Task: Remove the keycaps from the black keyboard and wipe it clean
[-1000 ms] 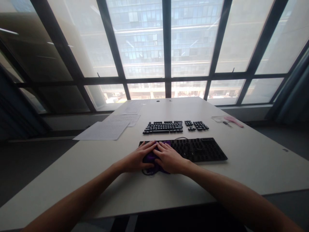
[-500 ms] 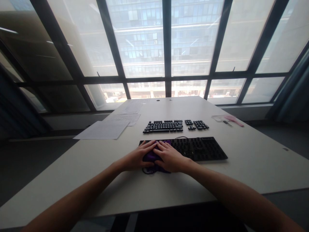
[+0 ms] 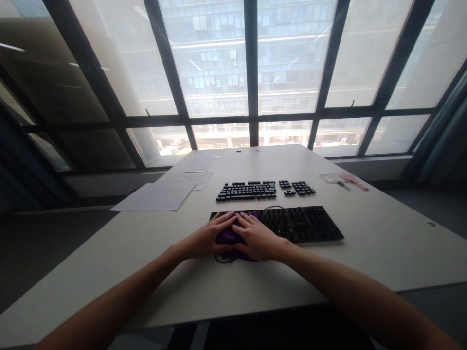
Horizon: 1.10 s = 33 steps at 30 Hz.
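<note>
A black keyboard frame (image 3: 302, 226) lies across the white table (image 3: 383, 243) in front of me. On its left end lies a purple cloth (image 3: 228, 236), and both hands press flat on it. My left hand (image 3: 206, 238) covers the cloth's left side with fingers stretched forward. My right hand (image 3: 257, 238) lies beside it on the right side, fingers spread over the cloth and the keyboard's edge. Beyond the keyboard, sets of loose black keycaps (image 3: 248, 190) are laid out in rows, with a smaller group (image 3: 297, 188) to the right.
Several white paper sheets (image 3: 156, 197) lie at the far left of the table. A pink tool (image 3: 353, 182) and a clear bag (image 3: 330, 177) sit at the far right. Large windows with dark frames stand behind the table.
</note>
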Each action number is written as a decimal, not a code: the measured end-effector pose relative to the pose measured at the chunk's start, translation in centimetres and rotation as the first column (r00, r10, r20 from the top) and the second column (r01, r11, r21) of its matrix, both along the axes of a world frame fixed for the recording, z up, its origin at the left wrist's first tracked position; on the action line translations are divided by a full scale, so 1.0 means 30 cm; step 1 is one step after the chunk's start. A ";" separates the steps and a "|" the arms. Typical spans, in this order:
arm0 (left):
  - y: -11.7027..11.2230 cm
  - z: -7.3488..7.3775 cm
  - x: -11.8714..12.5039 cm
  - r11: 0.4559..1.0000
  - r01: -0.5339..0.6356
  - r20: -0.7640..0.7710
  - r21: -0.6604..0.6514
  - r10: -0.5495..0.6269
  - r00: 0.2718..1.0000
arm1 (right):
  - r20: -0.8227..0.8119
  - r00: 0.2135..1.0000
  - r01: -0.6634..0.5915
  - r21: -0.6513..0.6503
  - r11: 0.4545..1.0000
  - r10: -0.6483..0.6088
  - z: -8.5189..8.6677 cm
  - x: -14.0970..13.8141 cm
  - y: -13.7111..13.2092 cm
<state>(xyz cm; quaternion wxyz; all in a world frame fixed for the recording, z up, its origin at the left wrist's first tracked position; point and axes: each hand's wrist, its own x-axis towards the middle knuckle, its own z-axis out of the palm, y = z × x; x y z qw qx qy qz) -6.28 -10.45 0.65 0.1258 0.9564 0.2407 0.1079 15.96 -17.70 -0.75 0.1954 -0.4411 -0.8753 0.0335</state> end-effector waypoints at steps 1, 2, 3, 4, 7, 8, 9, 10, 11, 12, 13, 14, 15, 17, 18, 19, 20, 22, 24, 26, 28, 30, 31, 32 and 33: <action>0.000 0.000 0.000 1.000 -0.001 -0.001 -0.003 0.001 1.000 | 0.001 1.000 0.001 0.001 1.000 -0.001 0.000 0.000 0.000; 0.000 0.000 0.000 1.000 -0.001 -0.002 -0.005 0.001 1.000 | 0.002 1.000 0.001 0.002 1.000 -0.001 0.000 0.000 -0.001; 0.000 0.000 0.000 1.000 -0.001 -0.004 -0.007 0.001 1.000 | 0.005 1.000 0.001 0.003 1.000 -0.001 0.001 0.000 -0.001; 0.000 0.000 0.000 1.000 0.000 -0.006 -0.009 0.000 1.000 | 0.009 1.000 0.001 0.003 1.000 -0.001 0.002 0.000 -0.002; -0.001 0.001 0.000 1.000 -0.003 -0.008 -0.014 0.003 1.000 | 0.019 1.000 0.004 0.001 1.000 -0.004 0.003 0.000 -0.004; -0.001 0.002 0.001 1.000 -0.003 -0.006 -0.013 0.003 1.000 | 0.020 1.000 0.005 0.003 1.000 -0.005 0.003 0.000 -0.004; -0.002 0.002 0.001 1.000 -0.003 -0.004 -0.012 0.003 1.000 | 0.019 1.000 0.006 0.005 1.000 -0.006 0.003 0.000 -0.004; -0.002 0.003 0.001 1.000 -0.002 -0.001 -0.011 0.002 1.000 | 0.019 1.000 0.006 0.007 1.000 -0.006 0.003 0.000 -0.004; -0.003 0.004 0.001 1.000 -0.001 0.001 -0.011 0.001 1.000 | 0.018 1.000 0.005 0.009 1.000 -0.005 0.003 0.000 -0.004; -0.003 0.005 0.001 1.000 0.000 0.003 -0.012 0.000 1.000 | 0.017 1.000 0.002 0.009 1.000 -0.002 0.003 0.001 -0.004; -0.003 0.005 0.000 1.000 0.000 0.003 -0.014 0.000 1.000 | 0.016 1.000 0.000 0.008 1.000 0.000 0.002 0.001 -0.004; -0.003 0.005 0.000 1.000 -0.002 0.002 -0.016 0.002 1.000 | 0.014 1.000 -0.001 0.007 1.000 0.001 0.002 0.001 -0.003; -0.003 0.004 -0.001 1.000 -0.004 0.000 -0.018 0.004 1.000 | 0.011 1.000 -0.002 0.006 1.000 0.002 0.001 0.001 -0.003; -0.002 0.002 -0.002 1.000 -0.003 0.001 -0.019 0.003 1.000 | 0.003 1.000 -0.003 0.003 1.000 0.003 -0.001 0.001 -0.002; -0.001 0.000 -0.002 1.000 -0.001 0.003 -0.016 0.001 1.000 | 0.000 1.000 -0.003 0.001 1.000 0.003 -0.001 0.001 -0.001; 0.000 -0.001 -0.002 1.000 0.001 0.007 -0.014 -0.001 1.000 | -0.003 1.000 -0.003 -0.001 1.000 0.003 -0.002 0.001 -0.001; 0.001 -0.002 -0.002 1.000 0.003 0.010 -0.011 -0.003 1.000 | -0.003 1.000 -0.002 -0.002 1.000 0.002 -0.002 0.001 -0.001; 0.001 -0.003 -0.002 1.000 0.005 0.005 -0.013 -0.005 1.000 | 0.003 1.000 0.000 -0.001 1.000 0.000 -0.002 0.000 -0.002; 0.000 -0.001 -0.001 1.000 0.003 -0.006 -0.019 -0.003 1.000 | 0.011 1.000 0.002 0.003 1.000 -0.002 -0.001 0.000 -0.002; -0.001 0.002 0.000 1.000 -0.003 -0.015 -0.024 0.003 1.000 | 0.017 1.000 0.006 0.005 1.000 -0.006 -0.002 -0.001 -0.002; -0.002 0.004 0.001 1.000 -0.006 -0.020 -0.026 0.005 1.000 | 0.018 1.000 0.008 0.005 1.000 -0.008 -0.002 -0.001 -0.003; -0.002 0.004 0.002 1.000 -0.005 -0.021 -0.028 0.004 1.000 | 0.018 1.000 0.004 0.001 1.000 -0.005 -0.001 0.000 -0.004; -0.002 0.003 0.002 1.000 -0.006 -0.020 -0.027 0.005 1.000 | 0.016 1.000 0.003 0.000 1.000 -0.003 -0.001 0.000 -0.004; -0.001 0.002 0.001 1.000 -0.006 -0.018 -0.026 0.006 1.000 | 0.015 1.000 0.001 -0.001 1.000 -0.001 0.000 0.000 -0.004; -0.001 0.001 0.001 1.000 -0.008 -0.015 -0.024 0.007 1.000 | 0.011 1.000 -0.001 -0.001 1.000 0.001 0.000 0.001 -0.004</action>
